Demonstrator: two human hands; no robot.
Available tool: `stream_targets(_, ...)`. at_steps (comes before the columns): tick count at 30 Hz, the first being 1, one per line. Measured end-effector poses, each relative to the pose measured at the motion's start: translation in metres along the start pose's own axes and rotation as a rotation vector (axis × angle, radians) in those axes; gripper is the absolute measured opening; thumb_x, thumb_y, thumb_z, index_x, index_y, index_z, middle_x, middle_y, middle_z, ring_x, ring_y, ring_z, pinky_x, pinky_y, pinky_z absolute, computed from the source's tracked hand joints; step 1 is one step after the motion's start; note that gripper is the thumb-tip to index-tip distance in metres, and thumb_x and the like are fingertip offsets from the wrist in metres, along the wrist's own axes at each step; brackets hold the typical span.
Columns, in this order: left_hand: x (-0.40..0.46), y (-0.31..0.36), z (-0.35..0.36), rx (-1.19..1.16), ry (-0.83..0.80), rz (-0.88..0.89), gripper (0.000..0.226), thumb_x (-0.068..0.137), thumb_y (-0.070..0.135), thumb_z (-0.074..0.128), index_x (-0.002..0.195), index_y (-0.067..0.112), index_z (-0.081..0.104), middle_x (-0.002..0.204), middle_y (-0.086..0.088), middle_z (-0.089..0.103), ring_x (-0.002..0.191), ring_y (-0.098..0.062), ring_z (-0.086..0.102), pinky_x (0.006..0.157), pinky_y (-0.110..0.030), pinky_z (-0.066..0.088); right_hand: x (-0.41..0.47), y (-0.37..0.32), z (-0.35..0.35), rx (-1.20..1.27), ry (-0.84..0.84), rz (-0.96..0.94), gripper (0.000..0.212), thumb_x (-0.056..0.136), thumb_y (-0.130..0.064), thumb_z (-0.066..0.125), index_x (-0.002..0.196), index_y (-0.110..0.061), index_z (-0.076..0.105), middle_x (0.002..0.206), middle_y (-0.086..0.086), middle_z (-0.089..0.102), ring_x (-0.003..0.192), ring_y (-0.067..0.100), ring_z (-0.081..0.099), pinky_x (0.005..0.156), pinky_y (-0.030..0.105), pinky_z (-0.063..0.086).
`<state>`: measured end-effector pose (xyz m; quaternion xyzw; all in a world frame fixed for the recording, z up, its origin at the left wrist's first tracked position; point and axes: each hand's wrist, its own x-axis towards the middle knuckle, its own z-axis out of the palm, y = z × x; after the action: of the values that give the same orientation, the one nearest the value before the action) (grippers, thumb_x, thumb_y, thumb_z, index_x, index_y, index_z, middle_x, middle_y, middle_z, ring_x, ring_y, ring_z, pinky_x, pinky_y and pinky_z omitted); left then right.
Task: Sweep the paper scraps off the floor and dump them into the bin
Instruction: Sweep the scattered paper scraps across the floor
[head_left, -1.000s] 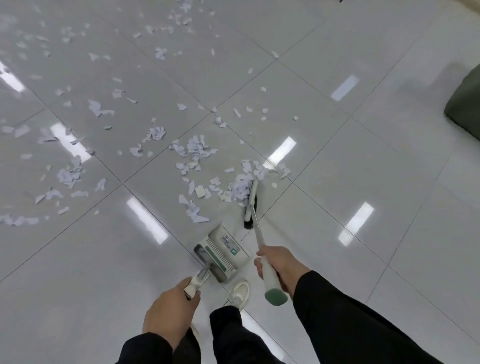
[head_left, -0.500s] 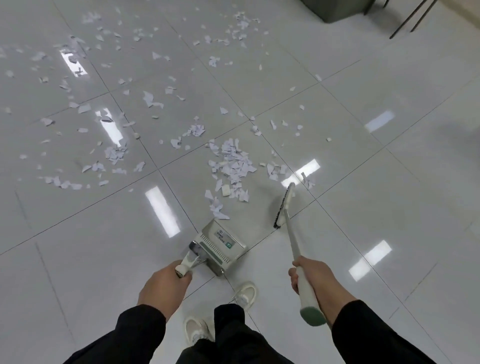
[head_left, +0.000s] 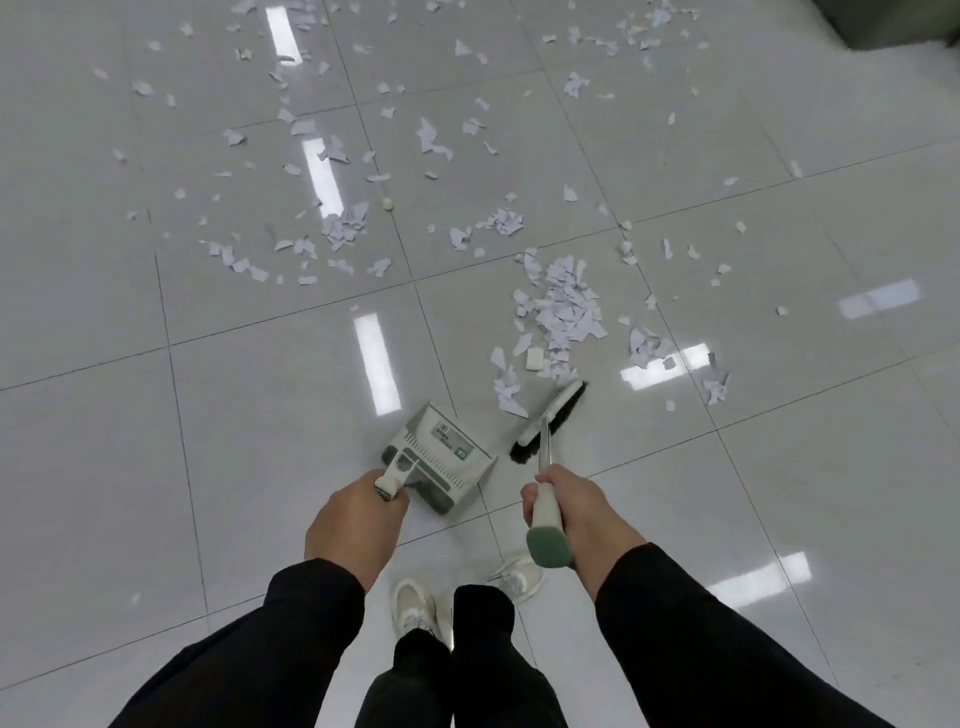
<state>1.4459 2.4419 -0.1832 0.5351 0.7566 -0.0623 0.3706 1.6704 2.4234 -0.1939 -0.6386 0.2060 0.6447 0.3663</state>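
Across the whole frame runs your glossy grey tiled floor (head_left: 156, 467), with bare tiles along the left side and the lower right giving open room to move. At the upper right corner you have the dark edge of a bin-like object (head_left: 898, 23); what it is cannot be told for sure. Paper scraps (head_left: 566, 306) lie strewn over the upper half, thickest in a heap right of centre, with a looser cluster at upper centre-left. Your dark sleeves (head_left: 701, 639) and trousers fill the bottom, with pale shoes (head_left: 410, 608) between them. Just below centre, your dustpan (head_left: 441, 457) sits low at the floor, its mouth facing the heap; its inside is hidden from you. Your left hand (head_left: 353, 525) grips its handle. Just right of it, your right hand (head_left: 566, 504) is wrapped round the broom (head_left: 545, 431) handle, bristles touching the floor beside the heap's near edge.
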Motion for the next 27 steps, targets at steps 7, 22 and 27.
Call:
stream_targets(7,0.006,0.012,0.004,-0.046,0.032,-0.028,0.024,0.100,0.042,0.052,0.086,0.025,0.061,0.073,0.004,0.063,0.067,-0.014,0.056,0.054,-0.029,0.039,0.032,-0.050,0.040,0.102,-0.157,-0.012,0.011,0.093,0.000,0.049,0.099,-0.008,0.044,0.061,0.009,0.045,0.037,0.013,0.039,0.035,0.019,0.043)
stream_targets(22,0.013,0.119,0.010,-0.033,-0.070,0.066,0.027,0.099,0.038,0.055,0.079,0.021,0.060,0.073,0.001,0.064,0.065,-0.017,0.056,0.054,-0.028,0.040,-0.058,-0.114,-0.119,0.130,-0.102,-0.066,0.017,0.091,-0.006,0.058,0.108,-0.004,0.052,0.070,0.010,0.052,0.046,0.012,0.040,0.035,0.018,0.040)
stream_targets(27,0.028,0.204,0.042,0.026,-0.100,0.206,0.023,0.099,0.035,0.056,0.078,0.026,0.058,0.076,0.003,0.063,0.067,-0.015,0.057,0.054,-0.027,0.039,-0.073,-0.152,-0.204,0.085,0.162,-0.140,0.020,0.092,-0.007,0.058,0.110,0.002,0.056,0.066,0.012,0.055,0.042,0.014,0.043,0.035,0.020,0.043)
